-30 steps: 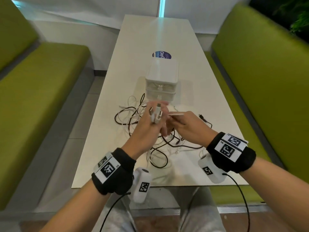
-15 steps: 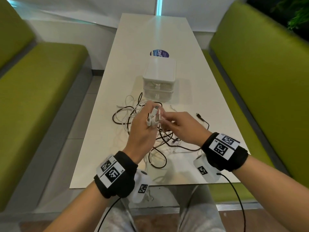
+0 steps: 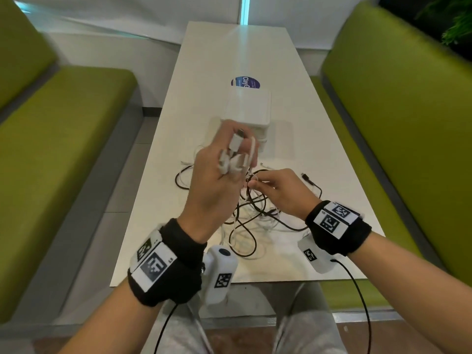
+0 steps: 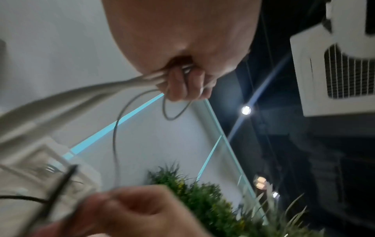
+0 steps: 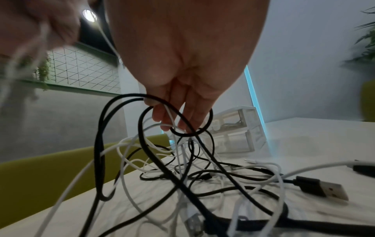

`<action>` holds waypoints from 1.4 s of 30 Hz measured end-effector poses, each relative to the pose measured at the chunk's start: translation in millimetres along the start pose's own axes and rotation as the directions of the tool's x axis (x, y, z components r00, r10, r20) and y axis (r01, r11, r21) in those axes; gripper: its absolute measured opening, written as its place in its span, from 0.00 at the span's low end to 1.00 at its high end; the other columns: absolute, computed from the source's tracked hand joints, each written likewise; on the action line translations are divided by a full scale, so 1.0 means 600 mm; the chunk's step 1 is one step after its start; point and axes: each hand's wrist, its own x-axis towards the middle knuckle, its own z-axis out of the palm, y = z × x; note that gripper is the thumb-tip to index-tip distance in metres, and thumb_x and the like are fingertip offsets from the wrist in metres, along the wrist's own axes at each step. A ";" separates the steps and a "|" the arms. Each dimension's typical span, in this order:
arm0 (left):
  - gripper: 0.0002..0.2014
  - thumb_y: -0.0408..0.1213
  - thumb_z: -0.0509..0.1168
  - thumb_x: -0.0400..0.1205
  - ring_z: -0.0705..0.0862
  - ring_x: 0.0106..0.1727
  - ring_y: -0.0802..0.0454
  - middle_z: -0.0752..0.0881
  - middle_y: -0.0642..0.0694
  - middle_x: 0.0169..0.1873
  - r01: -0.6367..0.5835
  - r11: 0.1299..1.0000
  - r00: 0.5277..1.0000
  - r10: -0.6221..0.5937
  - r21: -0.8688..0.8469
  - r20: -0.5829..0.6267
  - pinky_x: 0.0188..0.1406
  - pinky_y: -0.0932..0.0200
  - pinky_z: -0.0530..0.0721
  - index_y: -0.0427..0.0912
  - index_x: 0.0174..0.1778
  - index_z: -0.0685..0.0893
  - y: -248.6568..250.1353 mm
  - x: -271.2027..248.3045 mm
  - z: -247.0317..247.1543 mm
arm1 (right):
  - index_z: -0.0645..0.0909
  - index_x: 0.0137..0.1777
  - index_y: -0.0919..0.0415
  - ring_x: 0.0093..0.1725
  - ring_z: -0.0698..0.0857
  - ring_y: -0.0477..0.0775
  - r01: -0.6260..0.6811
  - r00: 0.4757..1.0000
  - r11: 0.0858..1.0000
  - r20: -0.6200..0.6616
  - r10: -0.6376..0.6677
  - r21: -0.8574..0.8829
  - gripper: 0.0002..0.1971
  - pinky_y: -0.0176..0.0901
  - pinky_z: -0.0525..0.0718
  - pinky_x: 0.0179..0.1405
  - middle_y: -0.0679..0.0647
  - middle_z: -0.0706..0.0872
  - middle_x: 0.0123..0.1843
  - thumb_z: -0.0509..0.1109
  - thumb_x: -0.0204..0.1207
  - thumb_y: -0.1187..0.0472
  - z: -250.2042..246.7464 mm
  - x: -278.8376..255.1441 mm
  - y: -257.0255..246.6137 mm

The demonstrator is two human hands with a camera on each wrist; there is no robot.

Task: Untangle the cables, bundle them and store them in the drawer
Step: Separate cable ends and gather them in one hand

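A tangle of black and white cables (image 3: 251, 215) (image 5: 182, 173) lies on the white table (image 3: 319, 154) in front of me. My left hand (image 3: 229, 159) is raised above it and grips several white cable ends (image 3: 236, 143) between its curled fingers (image 4: 182, 83); white strands (image 4: 71, 102) trail down from it. My right hand (image 3: 251, 181) sits lower, to the right, and pinches a thin white cable (image 5: 169, 115) where black loops (image 5: 190, 128) cross its fingertips. A small white drawer unit (image 3: 249, 111) (image 5: 233, 128) stands behind the tangle, partly hidden by my left hand.
Green benches (image 3: 63, 129) (image 3: 398, 123) run along both sides of the table. A round blue sticker (image 3: 245, 82) lies beyond the drawer unit. A black USB plug (image 3: 306, 178) (image 5: 322, 189) rests on the table right of the tangle.
My left hand has risen and moved away from me with the white cable ends. My right hand has dropped lower toward the tangle, so the two hands have drawn apart.
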 end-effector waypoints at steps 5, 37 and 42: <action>0.14 0.28 0.57 0.86 0.84 0.29 0.60 0.83 0.54 0.24 0.190 0.864 0.967 -0.246 0.466 0.063 0.32 0.67 0.75 0.47 0.63 0.80 -0.078 -0.013 -0.013 | 0.83 0.36 0.57 0.35 0.79 0.44 0.090 0.991 0.996 -0.102 -0.091 -0.007 0.18 0.40 0.78 0.39 0.45 0.81 0.32 0.63 0.81 0.47 -0.005 -0.005 -0.019; 0.07 0.32 0.61 0.85 0.83 0.29 0.51 0.83 0.55 0.33 -0.059 0.886 0.983 0.132 0.459 -0.129 0.25 0.52 0.79 0.44 0.57 0.77 -0.038 -0.010 -0.007 | 0.88 0.44 0.66 0.40 0.85 0.43 -0.079 0.995 0.997 -0.064 0.079 0.001 0.19 0.37 0.79 0.42 0.49 0.89 0.40 0.68 0.81 0.49 0.012 0.007 -0.011; 0.15 0.37 0.67 0.82 0.84 0.40 0.50 0.84 0.56 0.36 0.083 0.704 0.990 -0.136 0.705 0.020 0.33 0.60 0.71 0.50 0.63 0.75 -0.095 -0.023 -0.006 | 0.86 0.39 0.70 0.37 0.83 0.55 -0.021 0.999 1.000 -0.046 0.021 -0.002 0.18 0.47 0.79 0.38 0.58 0.87 0.37 0.67 0.81 0.54 -0.001 0.000 -0.017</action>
